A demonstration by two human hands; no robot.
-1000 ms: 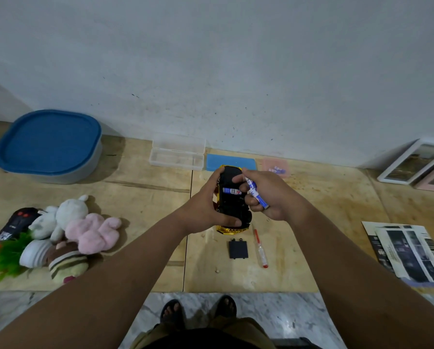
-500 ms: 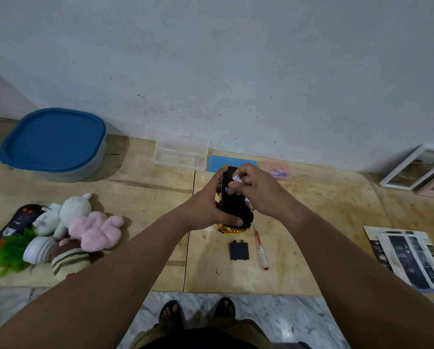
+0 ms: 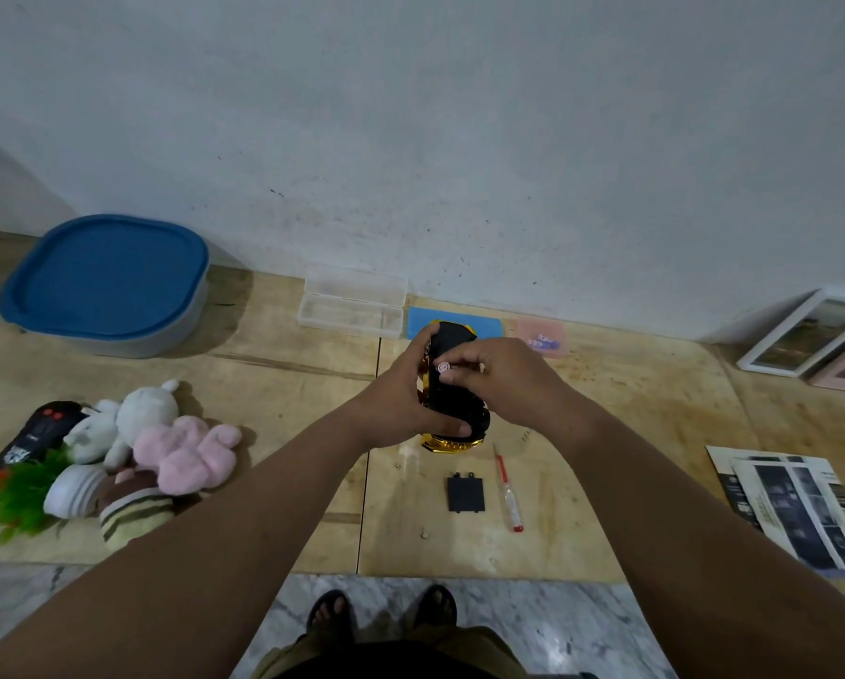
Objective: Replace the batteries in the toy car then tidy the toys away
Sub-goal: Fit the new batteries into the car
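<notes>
The gold toy car [image 3: 452, 394] is held upside down above the wooden board, its black underside facing me. My left hand [image 3: 400, 399] grips its left side and near end. My right hand [image 3: 498, 379] lies across the car's top, its fingertips pressing a battery [image 3: 444, 368] into the underside; only the battery's round end shows. The black battery cover [image 3: 465, 493] lies on the board below the car. Beside it lies a small red-tipped screwdriver [image 3: 508, 497].
A blue-lidded tub [image 3: 106, 286] stands at the back left. Plush toys [image 3: 146, 453], a black remote [image 3: 38, 431] and a green plant toy [image 3: 23, 497] lie at the left. A clear case [image 3: 354, 306], blue mat [image 3: 489, 325], pink pack [image 3: 543, 338], frames [image 3: 812, 335] and printed sheets [image 3: 797, 507] surround.
My right hand turned over and came down on the car: the battery it held up in its fingers now sits at the underside under my fingertips. The car stays in my left hand.
</notes>
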